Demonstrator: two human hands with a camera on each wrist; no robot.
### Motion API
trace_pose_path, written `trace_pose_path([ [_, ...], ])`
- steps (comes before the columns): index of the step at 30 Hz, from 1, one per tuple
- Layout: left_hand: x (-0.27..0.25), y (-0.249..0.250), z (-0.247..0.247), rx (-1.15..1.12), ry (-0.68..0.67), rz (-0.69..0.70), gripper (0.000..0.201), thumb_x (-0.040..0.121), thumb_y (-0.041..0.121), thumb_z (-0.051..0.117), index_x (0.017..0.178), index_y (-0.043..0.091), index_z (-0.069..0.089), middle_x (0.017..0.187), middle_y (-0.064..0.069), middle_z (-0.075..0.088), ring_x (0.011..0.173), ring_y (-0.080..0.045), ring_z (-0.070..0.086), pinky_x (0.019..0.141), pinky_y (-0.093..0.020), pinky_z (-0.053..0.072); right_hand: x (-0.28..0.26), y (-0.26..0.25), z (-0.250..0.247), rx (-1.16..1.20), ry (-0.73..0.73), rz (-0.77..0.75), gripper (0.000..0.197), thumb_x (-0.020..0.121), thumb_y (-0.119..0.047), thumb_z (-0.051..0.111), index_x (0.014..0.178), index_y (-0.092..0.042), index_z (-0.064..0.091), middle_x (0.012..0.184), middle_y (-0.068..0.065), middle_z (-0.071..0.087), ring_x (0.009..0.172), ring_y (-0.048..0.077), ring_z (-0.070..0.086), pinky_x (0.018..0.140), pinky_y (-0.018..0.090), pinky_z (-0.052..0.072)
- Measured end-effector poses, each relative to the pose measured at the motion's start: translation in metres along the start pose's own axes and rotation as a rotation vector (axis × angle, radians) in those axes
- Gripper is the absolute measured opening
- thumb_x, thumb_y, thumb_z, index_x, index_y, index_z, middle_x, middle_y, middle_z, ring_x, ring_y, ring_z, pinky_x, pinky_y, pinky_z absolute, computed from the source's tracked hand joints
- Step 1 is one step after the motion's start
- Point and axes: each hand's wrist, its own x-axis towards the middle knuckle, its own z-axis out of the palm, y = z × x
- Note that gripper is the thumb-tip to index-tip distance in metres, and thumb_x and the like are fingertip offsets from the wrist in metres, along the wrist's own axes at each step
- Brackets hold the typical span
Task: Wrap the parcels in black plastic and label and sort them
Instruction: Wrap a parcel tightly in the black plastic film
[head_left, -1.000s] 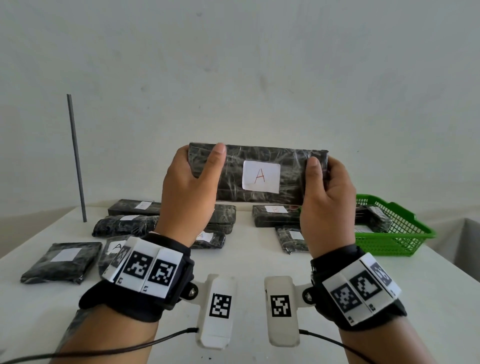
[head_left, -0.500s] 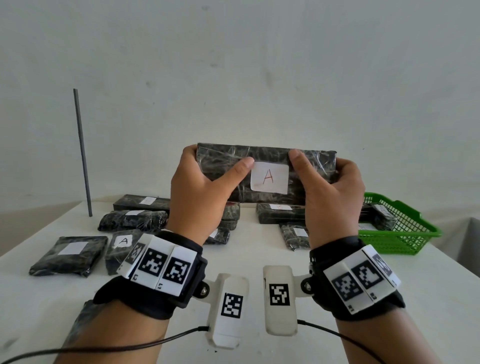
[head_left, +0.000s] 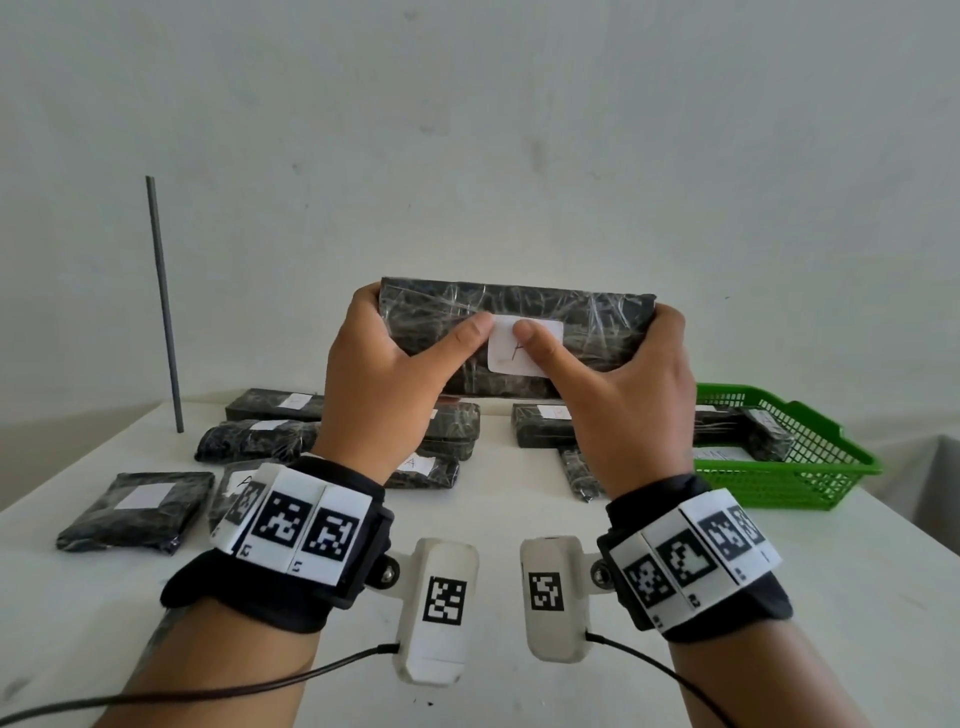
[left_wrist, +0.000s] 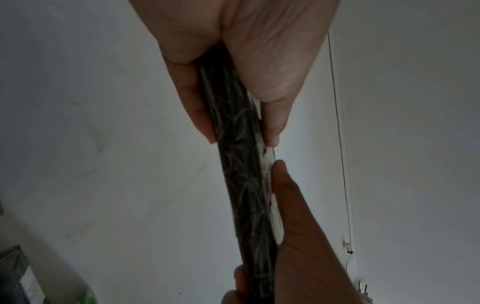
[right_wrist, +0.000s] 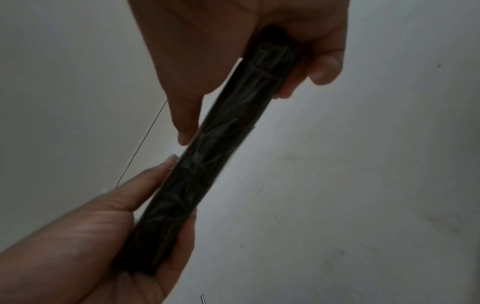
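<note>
Both hands hold a long black-wrapped parcel (head_left: 587, 317) upright above the table, its labelled face toward me. My left hand (head_left: 384, 374) grips its left end, thumb stretched to the left edge of the white label (head_left: 540, 358). My right hand (head_left: 634, 395) grips the right end, its thumb pressing on the label and covering most of the letter. In the left wrist view the parcel (left_wrist: 241, 164) shows edge-on between fingers behind and thumbs in front. The right wrist view shows the parcel (right_wrist: 215, 156) the same way.
Several wrapped, labelled parcels (head_left: 140, 509) lie across the white table (head_left: 498, 519) at left and centre. A green basket (head_left: 810, 467) at the right holds more wrapped parcels. A thin dark rod (head_left: 163, 306) stands upright at the back left.
Both thumbs have slid inward along the parcel's front, from its ends to the label; the right thumb now covers the letter. The parcel sits slightly lower in view.
</note>
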Motion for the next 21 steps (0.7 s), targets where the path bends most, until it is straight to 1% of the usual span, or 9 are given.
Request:
trace_pose_path([
  [1, 0.001, -0.001, -0.001, -0.006, -0.005, -0.007, 0.05, 0.082, 0.049, 0.08, 0.113, 0.014, 0.064, 0.095, 0.008, 0.074, 0.084, 0.002, 0.069, 0.071, -0.007, 0.048, 0.0, 0.0, -0.001, -0.006, 0.001, -0.009, 0.079, 0.065, -0.075, 0.083, 0.115, -0.022, 0.051, 0.105, -0.009, 0.064, 0.091, 0.008, 0.062, 0.073, 0.022, 0.049],
  [4, 0.002, 0.0, -0.005, -0.028, -0.021, -0.013, 0.046, 0.086, 0.054, 0.072, 0.108, 0.014, 0.067, 0.093, 0.006, 0.074, 0.086, -0.004, 0.07, 0.079, -0.021, 0.053, 0.001, 0.0, -0.004, -0.025, 0.006, -0.039, 0.076, 0.066, -0.075, 0.081, 0.11, -0.022, 0.051, 0.095, -0.012, 0.062, 0.081, -0.002, 0.058, 0.063, 0.01, 0.04],
  [6, 0.002, 0.0, -0.007, -0.019, -0.043, 0.005, 0.047, 0.085, 0.057, 0.07, 0.108, 0.015, 0.067, 0.094, 0.006, 0.075, 0.088, -0.005, 0.071, 0.082, -0.027, 0.056, 0.002, 0.001, -0.006, -0.028, 0.011, -0.049, 0.075, 0.066, -0.076, 0.08, 0.108, -0.021, 0.051, 0.091, -0.012, 0.061, 0.076, -0.003, 0.056, 0.059, 0.009, 0.04],
  [9, 0.001, 0.002, -0.008, -0.033, -0.072, 0.019, 0.055, 0.079, 0.062, 0.068, 0.108, 0.016, 0.066, 0.094, 0.007, 0.075, 0.088, -0.004, 0.071, 0.081, -0.022, 0.055, 0.003, 0.0, -0.008, -0.018, 0.016, -0.069, 0.074, 0.065, -0.075, 0.078, 0.108, -0.021, 0.051, 0.089, -0.014, 0.061, 0.074, -0.008, 0.057, 0.06, 0.004, 0.041],
  [11, 0.002, 0.001, -0.008, -0.016, -0.082, 0.037, 0.055, 0.078, 0.061, 0.069, 0.107, 0.015, 0.068, 0.095, 0.006, 0.077, 0.089, -0.004, 0.072, 0.08, -0.022, 0.056, 0.004, 0.0, -0.009, -0.025, 0.018, -0.083, 0.073, 0.065, -0.074, 0.077, 0.107, -0.021, 0.052, 0.085, -0.015, 0.061, 0.071, -0.011, 0.057, 0.06, 0.003, 0.041],
  [14, 0.001, -0.003, -0.008, -0.029, -0.086, 0.041, 0.052, 0.079, 0.06, 0.07, 0.106, 0.015, 0.069, 0.095, 0.005, 0.078, 0.089, -0.005, 0.073, 0.077, -0.018, 0.056, 0.006, -0.001, -0.012, -0.043, 0.018, -0.099, 0.071, 0.068, -0.073, 0.076, 0.107, -0.018, 0.053, 0.082, -0.012, 0.061, 0.066, -0.006, 0.056, 0.058, 0.004, 0.042],
  [16, 0.001, -0.003, -0.008, -0.063, -0.091, 0.039, 0.055, 0.078, 0.058, 0.071, 0.108, 0.013, 0.069, 0.096, 0.004, 0.078, 0.089, -0.005, 0.074, 0.073, -0.016, 0.056, 0.008, 0.0, -0.013, -0.043, 0.026, -0.12, 0.07, 0.069, -0.075, 0.072, 0.105, -0.019, 0.053, 0.08, -0.014, 0.059, 0.068, -0.012, 0.056, 0.058, 0.004, 0.041],
  [19, 0.0, -0.004, -0.005, -0.077, -0.103, 0.044, 0.055, 0.077, 0.055, 0.073, 0.11, 0.011, 0.07, 0.098, 0.003, 0.079, 0.089, -0.005, 0.075, 0.071, -0.019, 0.058, 0.011, 0.003, -0.014, -0.052, 0.024, -0.114, 0.063, 0.074, -0.07, 0.075, 0.103, -0.019, 0.053, 0.079, -0.015, 0.058, 0.07, -0.019, 0.054, 0.058, 0.003, 0.041],
  [21, 0.0, -0.003, -0.006, -0.099, -0.092, 0.037, 0.051, 0.08, 0.054, 0.072, 0.109, 0.011, 0.07, 0.097, 0.002, 0.078, 0.088, -0.005, 0.075, 0.068, -0.014, 0.055, 0.012, 0.005, -0.014, -0.039, 0.021, -0.119, 0.057, 0.08, -0.066, 0.073, 0.104, -0.018, 0.054, 0.079, -0.016, 0.058, 0.071, -0.021, 0.054, 0.059, 0.003, 0.04],
])
